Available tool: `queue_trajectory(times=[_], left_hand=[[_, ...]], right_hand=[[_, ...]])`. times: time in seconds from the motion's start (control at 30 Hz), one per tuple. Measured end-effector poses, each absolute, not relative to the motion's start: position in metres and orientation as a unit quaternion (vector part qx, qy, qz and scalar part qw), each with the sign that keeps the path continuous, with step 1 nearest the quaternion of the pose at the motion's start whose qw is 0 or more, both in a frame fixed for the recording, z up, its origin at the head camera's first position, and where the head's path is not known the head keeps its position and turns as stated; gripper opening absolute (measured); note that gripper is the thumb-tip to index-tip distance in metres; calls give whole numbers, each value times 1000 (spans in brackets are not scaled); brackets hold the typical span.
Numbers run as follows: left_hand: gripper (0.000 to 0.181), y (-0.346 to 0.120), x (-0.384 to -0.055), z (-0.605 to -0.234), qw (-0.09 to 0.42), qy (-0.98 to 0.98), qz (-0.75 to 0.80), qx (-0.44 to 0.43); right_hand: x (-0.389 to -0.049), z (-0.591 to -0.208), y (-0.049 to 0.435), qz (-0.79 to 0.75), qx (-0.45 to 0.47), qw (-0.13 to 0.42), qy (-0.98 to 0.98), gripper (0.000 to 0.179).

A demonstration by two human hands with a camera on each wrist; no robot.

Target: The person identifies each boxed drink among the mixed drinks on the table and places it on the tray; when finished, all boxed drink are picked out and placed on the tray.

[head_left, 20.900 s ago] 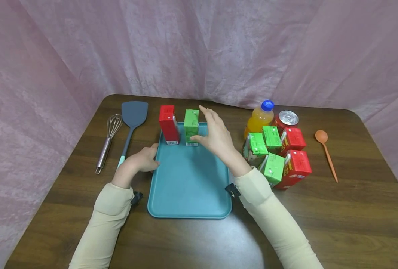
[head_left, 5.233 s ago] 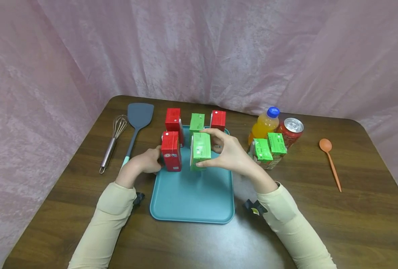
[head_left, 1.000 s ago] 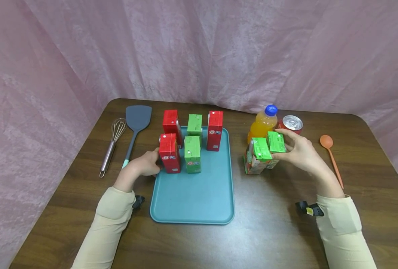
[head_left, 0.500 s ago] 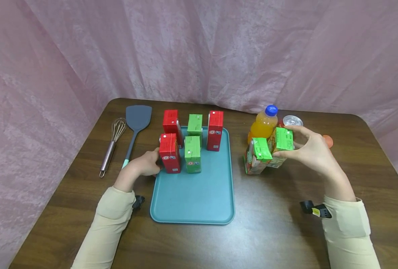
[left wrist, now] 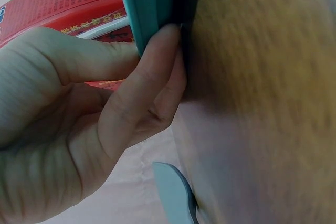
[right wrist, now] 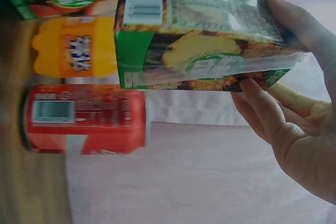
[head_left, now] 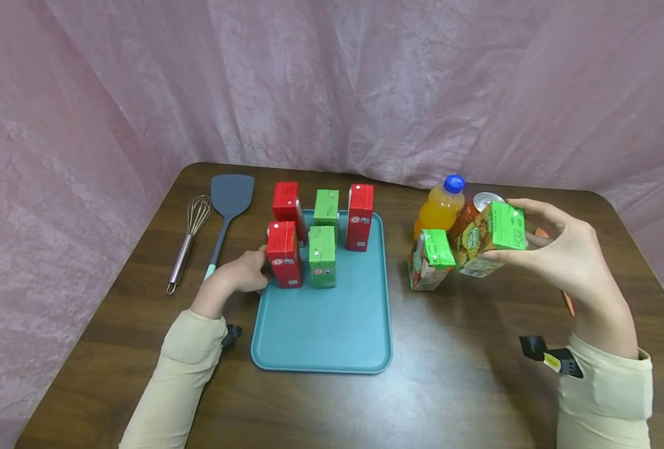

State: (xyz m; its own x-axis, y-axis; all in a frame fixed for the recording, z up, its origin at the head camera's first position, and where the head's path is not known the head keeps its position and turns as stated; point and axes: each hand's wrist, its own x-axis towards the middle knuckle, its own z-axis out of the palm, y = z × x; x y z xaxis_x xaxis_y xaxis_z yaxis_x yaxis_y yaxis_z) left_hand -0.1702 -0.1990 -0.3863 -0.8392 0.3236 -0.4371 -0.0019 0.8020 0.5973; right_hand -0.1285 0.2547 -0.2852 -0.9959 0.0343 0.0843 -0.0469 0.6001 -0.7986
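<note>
My right hand (head_left: 585, 262) grips a green-topped juice carton (head_left: 492, 237) near its top; the carton is tilted and lifted off the table. In the right wrist view, the carton (right wrist: 205, 40) shows a pineapple print and a straw along its side. My left hand (head_left: 244, 272) pinches the left rim of the blue tray (head_left: 323, 333) between thumb and fingers, clearest in the left wrist view, where the tray rim (left wrist: 140, 3) shows. On the tray stand red cartons (head_left: 284, 254) and green cartons (head_left: 323, 257). Another green-topped carton (head_left: 430, 262) stands right of the tray.
An orange drink bottle (head_left: 440, 209) and a red can (head_left: 465, 218) stand behind the held carton. At the left lie a whisk (head_left: 188, 240) and a grey spatula (head_left: 231, 196). An orange spoon (head_left: 568, 304) lies at the right, partly behind my right hand.
My right hand has lifted the green-topped carton away from its neighbour, moving it right and tilting it. My left hand stays on the tray rim. Earlier, several red and green cartons came onto the tray.
</note>
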Motion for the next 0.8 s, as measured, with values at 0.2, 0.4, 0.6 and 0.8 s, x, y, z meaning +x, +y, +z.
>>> queue_trajectory(times=[0.2, 0.4, 0.6, 0.8], left_hand=[[72, -201, -173, -385, 271, 912, 295, 89], [71, -201, -173, -385, 271, 913, 292, 86], [70, -200, -172, -385, 272, 911, 298, 84], [75, -200, -172, -387, 274, 912, 290, 94]], right_hand=[[-119, -272, 253, 466, 31, 74, -881, 75], [-121, -266, 237, 564, 77, 55, -820, 77], [-128, -269, 211, 568, 101, 52, -815, 75], [-138, -283, 186, 563, 110, 22, -819, 78]])
